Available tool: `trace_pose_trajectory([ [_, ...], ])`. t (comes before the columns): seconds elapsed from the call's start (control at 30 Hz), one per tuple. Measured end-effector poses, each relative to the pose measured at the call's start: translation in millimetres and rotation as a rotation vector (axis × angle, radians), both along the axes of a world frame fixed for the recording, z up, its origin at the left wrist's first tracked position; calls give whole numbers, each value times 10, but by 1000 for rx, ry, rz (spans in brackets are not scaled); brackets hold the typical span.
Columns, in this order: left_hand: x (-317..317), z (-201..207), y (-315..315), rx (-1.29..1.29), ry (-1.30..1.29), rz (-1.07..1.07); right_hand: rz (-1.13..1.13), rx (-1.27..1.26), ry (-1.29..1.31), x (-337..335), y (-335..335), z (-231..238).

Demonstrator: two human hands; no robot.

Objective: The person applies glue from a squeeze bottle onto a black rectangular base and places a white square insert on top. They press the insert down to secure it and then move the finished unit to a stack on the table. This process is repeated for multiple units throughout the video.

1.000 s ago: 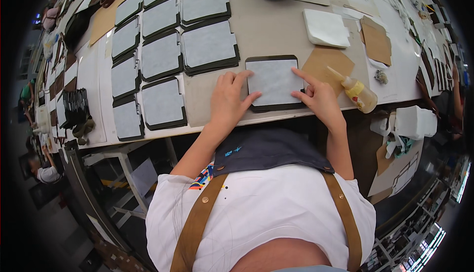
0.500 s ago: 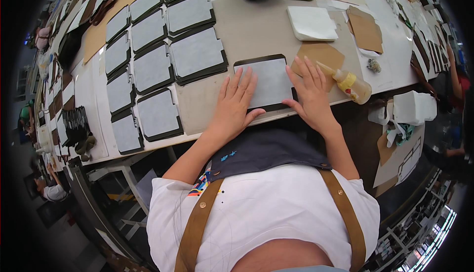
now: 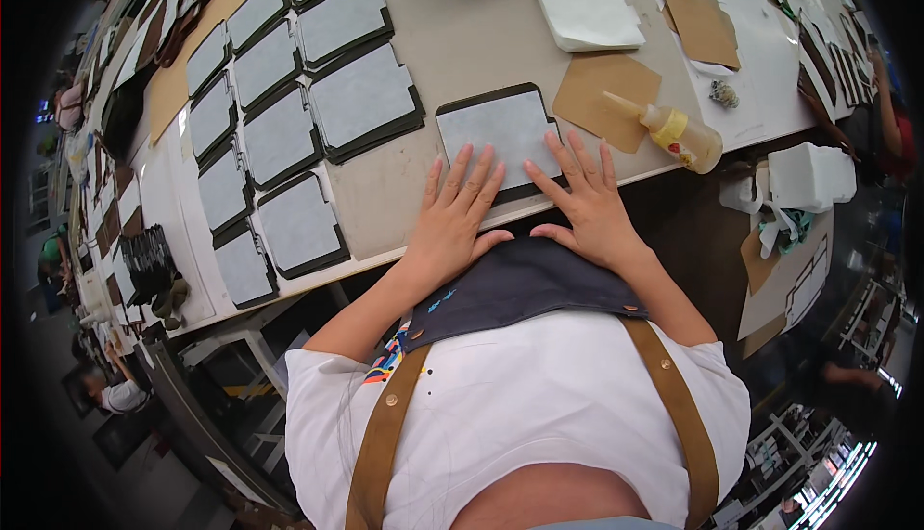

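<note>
Grey panel [image 3: 496, 121]: black-bordered, flat at the bench's [image 3: 763, 106] near edge.
Left grip [image 3: 456, 198]: wide, palm down, fingers spread, fingertips over the panel's near left corner.
Right grip [image 3: 585, 198]: equally wide, index and middle fingertips over the near right corner.
Bottle [image 3: 685, 137]: on its side near that bench edge, nozzle over brown card [image 3: 582, 87].

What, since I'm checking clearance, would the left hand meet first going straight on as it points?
Likely the grey sheet just ahead; whether the left hand touches it is unclear.
</note>
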State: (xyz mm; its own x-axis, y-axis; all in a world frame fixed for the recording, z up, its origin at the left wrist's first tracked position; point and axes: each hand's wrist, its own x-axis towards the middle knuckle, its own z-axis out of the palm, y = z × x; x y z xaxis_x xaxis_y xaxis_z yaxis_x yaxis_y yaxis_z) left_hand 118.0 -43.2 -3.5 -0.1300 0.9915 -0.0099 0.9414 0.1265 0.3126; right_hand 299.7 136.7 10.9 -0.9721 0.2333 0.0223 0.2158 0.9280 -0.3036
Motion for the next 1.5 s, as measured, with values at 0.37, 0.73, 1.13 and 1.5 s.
trace_pose_trajectory([
  [0.37, -136, 11, -260, 223, -97, 277, -90, -31, 351, -104, 93, -9],
  [0.73, -165, -55, -228, 432, -198, 403, 97, -215, 193, -464, 207, 196],
  [1.13, -169, -115, -344, 511, -720, 548, 90, -155, 392, -509, 153, 220],
  [1.5, -371, 51, -101, 294, -1172, 623, 173, -53, 437, -290, -148, 191],
])
